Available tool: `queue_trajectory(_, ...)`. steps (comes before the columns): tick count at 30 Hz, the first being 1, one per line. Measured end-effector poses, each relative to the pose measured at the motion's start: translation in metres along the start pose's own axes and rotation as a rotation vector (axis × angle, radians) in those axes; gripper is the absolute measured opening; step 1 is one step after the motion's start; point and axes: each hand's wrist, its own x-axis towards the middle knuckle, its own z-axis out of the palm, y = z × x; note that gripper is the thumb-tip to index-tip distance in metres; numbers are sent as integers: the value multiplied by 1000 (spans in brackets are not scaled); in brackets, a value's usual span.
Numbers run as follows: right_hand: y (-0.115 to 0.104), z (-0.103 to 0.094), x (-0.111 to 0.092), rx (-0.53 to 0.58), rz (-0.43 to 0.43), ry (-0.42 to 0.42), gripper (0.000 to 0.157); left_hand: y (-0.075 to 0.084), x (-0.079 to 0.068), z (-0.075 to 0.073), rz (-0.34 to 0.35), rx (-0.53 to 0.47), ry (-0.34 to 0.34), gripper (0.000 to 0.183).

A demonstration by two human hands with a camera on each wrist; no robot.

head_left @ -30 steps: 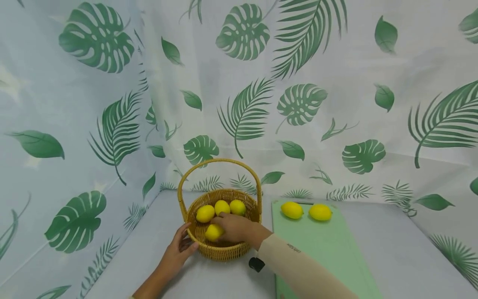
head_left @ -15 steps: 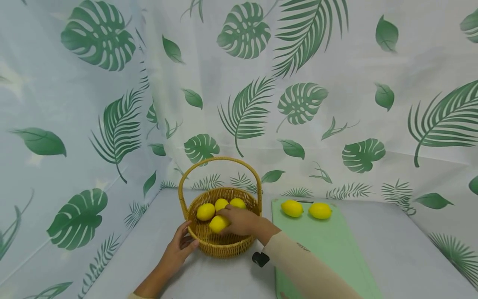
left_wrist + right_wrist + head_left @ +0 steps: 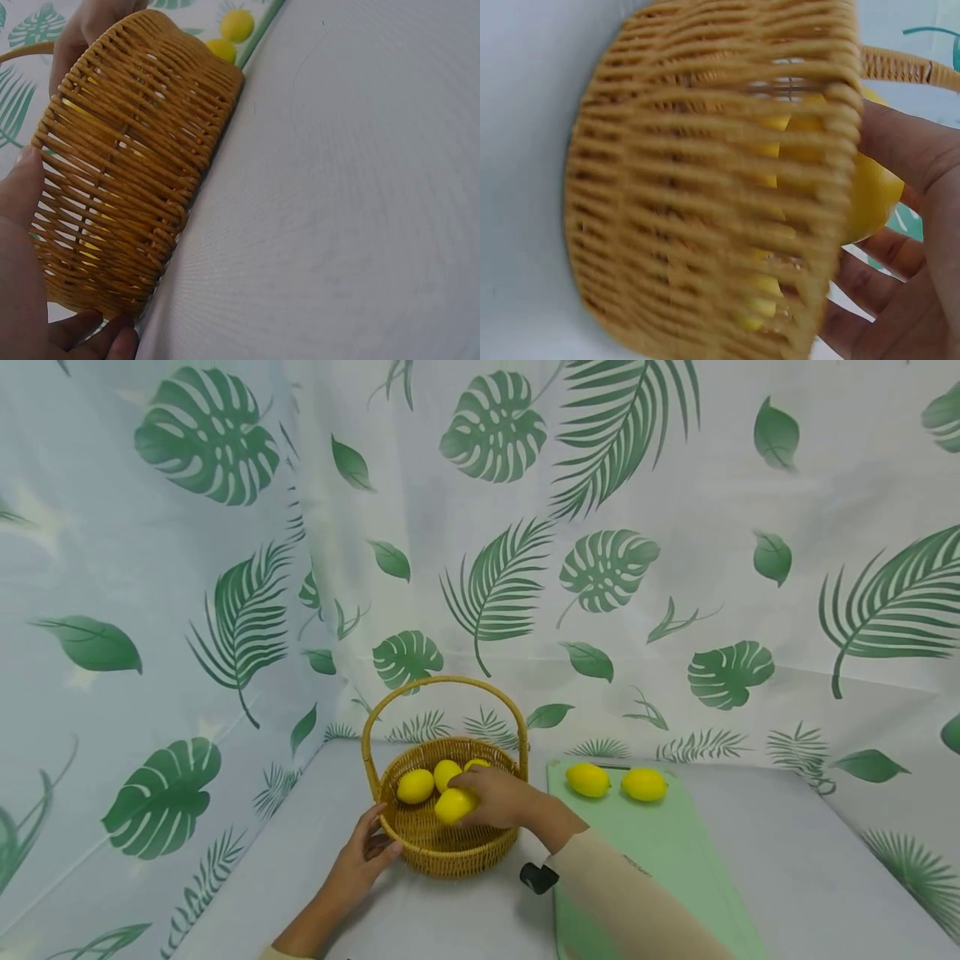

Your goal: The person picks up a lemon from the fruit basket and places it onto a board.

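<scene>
A wicker basket [image 3: 450, 863] with an arched handle stands on the table, with several yellow lemons inside. My right hand [image 3: 495, 795] grips one lemon [image 3: 455, 807] above the basket floor, toward the right side of the rim. That lemon [image 3: 874, 199] shows between thumb and fingers in the right wrist view, partly behind the woven wall. My left hand [image 3: 360, 857] holds the basket's left front side, thumb and fingers spread around its curve; in the left wrist view the thumb [image 3: 24, 184] lies at the rim. Behind the held lemon sit other lemons [image 3: 415, 787], one partly hidden by my right hand.
To the right lies a light green cutting board [image 3: 637, 852] with two lemons [image 3: 588, 780] near its far end. My right forearm passes over the board. A leaf-patterned sheet [image 3: 510, 693] rises behind and to the left of the white table [image 3: 465, 918].
My right hand has lifted the lemon from the basket's floor and moved it right and slightly upward. The left hand stays on the basket.
</scene>
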Motion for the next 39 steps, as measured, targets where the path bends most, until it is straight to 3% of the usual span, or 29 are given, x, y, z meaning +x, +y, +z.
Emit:
queue_trajectory(13, 21, -12, -20, 8, 9, 61, 60, -1, 0, -1, -3, -21, 4, 71)
queue_trajectory(23, 31, -33, -52, 49, -15, 130, 61, -2, 2, 0, -3, -22, 1, 71)
queue_trajectory(34, 50, -43, -75, 4, 22, 154, 59, -4, -1, -1, -14, -29, 2, 71)
queue_trajectory(39, 63, -44, -85, -23, 17, 163, 58, -3, 2, -1, 13, -23, 11, 68)
